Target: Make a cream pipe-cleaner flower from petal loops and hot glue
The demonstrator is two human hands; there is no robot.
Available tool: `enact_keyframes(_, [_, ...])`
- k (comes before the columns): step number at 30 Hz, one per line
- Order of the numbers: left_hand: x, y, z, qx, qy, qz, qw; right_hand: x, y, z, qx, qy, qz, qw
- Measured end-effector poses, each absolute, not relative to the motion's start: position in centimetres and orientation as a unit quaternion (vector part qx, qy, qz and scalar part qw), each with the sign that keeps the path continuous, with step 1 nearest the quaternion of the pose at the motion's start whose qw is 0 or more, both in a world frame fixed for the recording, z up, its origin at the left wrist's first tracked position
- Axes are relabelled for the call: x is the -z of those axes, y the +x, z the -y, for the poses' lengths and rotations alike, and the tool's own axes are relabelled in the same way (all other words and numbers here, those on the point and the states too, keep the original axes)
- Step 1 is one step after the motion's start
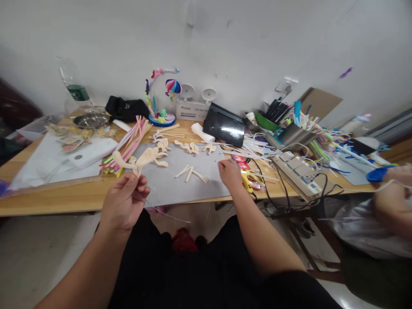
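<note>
My left hand pinches the base of a cream chenille-stem piece bent into looped, petal-like shapes, held up over the front of the table. My right hand is closed and rests at the right edge of the grey mat; whatever its fingers hold, if anything, is hidden. Beside it lie a red packet and yellow-handled scissors. Short cream stem pieces lie on the mat between my hands. Curled cream pieces lie along the mat's far side.
A bundle of pink and yellow stems lies left of the mat. Behind stand a decorated arch ornament and a glossy black box. A power strip with cables sits at right. Another person's hand is at far right.
</note>
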State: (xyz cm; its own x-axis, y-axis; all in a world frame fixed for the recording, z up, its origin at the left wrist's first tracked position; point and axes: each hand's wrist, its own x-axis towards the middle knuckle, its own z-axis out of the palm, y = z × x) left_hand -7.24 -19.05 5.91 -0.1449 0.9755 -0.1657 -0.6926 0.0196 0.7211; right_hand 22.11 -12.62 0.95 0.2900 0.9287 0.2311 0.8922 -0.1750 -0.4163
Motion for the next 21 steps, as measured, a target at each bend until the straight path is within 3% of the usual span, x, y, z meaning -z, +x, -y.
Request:
enact_keyframes(8, [-5.6,-8.4,19.0,-0.677,0.177,-0.356,0.62,-0.5,17.0,5.3,-0.033,-0.772,0.609,0.179])
enact_keyframes(15, [-4.7,-10.5,18.3,-0.687,0.162,-0.358,0.611,0.1,8.0,5.0,-0.119,-0.588,0.787,0.142])
enact_keyframes(21, [-4.2,-11.6,18.2,-0.678,0.198,-0.352,0.614,0.6,4.8,5.1,-0.156,-0.52,0.83,0.126])
